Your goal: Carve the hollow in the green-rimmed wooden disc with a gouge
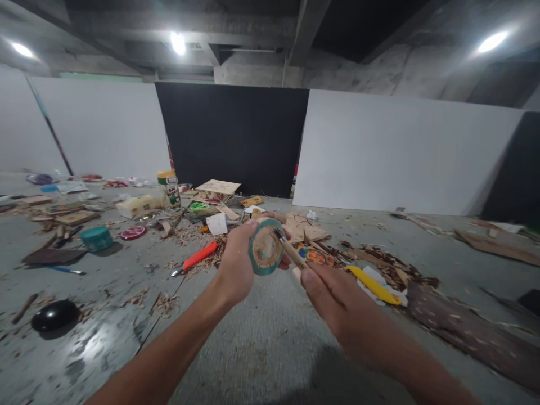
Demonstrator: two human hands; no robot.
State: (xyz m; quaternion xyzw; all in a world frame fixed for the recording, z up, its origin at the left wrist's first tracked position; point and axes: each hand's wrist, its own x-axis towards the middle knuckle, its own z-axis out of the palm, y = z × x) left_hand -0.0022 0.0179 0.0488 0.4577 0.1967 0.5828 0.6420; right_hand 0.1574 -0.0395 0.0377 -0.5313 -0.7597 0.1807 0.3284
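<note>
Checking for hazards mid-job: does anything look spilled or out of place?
Yes: thin, pale-brown wood shavings are strewn across the grey floor, as if spilled. Left of the left hand, an orange-red, plastic-handled cutter lies loose near some, metal tip exposed, which seems unsafe.

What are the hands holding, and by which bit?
The left hand holds a round teal-rimmed piece around its outer edge; the right hand holds a thin tool by its wooden handle.
</note>
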